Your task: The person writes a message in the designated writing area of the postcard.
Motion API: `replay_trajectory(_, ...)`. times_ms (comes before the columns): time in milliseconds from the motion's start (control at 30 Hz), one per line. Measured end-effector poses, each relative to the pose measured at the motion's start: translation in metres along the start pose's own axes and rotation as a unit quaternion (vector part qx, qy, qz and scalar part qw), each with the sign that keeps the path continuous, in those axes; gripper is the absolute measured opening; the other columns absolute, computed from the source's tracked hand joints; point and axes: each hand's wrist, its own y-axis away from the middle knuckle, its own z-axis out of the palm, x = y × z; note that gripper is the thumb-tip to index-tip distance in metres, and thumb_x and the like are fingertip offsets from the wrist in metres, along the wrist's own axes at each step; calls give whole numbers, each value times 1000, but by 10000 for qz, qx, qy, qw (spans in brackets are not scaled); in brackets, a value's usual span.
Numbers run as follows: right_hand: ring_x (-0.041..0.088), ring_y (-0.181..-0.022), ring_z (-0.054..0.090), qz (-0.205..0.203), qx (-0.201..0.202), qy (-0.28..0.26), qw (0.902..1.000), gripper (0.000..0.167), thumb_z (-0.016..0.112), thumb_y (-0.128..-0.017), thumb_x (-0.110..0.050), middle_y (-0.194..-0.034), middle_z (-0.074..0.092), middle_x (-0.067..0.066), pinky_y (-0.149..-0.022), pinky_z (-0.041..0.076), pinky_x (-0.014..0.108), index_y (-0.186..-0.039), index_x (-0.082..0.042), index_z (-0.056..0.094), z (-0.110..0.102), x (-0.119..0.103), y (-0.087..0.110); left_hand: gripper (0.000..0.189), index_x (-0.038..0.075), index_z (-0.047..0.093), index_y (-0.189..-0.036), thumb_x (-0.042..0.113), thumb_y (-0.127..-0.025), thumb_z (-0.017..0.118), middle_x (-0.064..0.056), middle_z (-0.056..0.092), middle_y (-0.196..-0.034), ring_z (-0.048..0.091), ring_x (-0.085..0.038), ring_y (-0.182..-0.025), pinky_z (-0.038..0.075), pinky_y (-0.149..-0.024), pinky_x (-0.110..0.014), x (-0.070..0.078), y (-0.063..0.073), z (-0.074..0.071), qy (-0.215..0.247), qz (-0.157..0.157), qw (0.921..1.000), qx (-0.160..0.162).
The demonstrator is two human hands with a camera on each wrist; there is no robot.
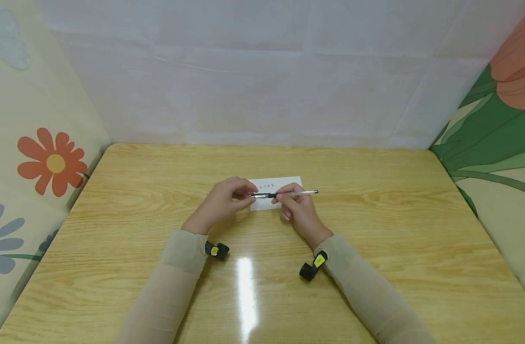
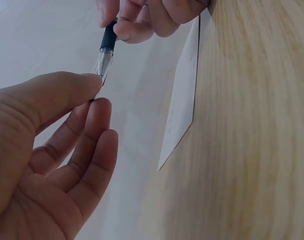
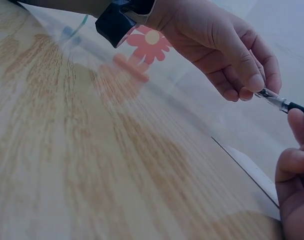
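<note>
Both hands meet on one slim pen [image 1: 306, 192], held level above a white card [image 1: 268, 181] with a short line of handwriting. My left hand [image 1: 222, 199] pinches the clear cap end [image 2: 103, 62] between thumb and fingertips. The thumb and fingers of my right hand [image 1: 303, 212] grip the barrel by the black section [image 2: 108, 37]; its clear rear end points right. In the right wrist view the clear end [image 3: 272, 98] reaches into the left fingertips. The card lies flat on the table, partly covered by the hands in the head view.
A wood-grain table [image 1: 150, 200] spreads around the card, with a bright light reflection [image 1: 246, 296] near its front. A pale cloth [image 1: 245, 86] hangs behind the far edge. Flower-patterned panels [image 1: 51, 162] stand at the sides. Black wrist devices [image 1: 217, 251] sit at both sleeves.
</note>
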Motion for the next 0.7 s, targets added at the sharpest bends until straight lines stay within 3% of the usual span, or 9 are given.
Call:
replay_trajectory(300,3,-47,38,-66,1,-376,9993,20,49,-99,0,-81,69,3,-43,32,16,-96,-11,66,-2,1,-1,13,3,71,-108,5,-95,71,-9,70,-104,67,-22,-92,59,-88,-41,2,-1,2,175,-65,9998,32)
replay_trajectory(700,3,-50,38,41,128,-394,9991,12,52,-101,-2,-81,69,3,-46,34,15,-93,-8,58,-4,-2,-2,14,6,72,-107,7,-94,73,-7,72,-103,68,-21,-93,59,-86,-39,-2,0,0,596,-270,9977,151)
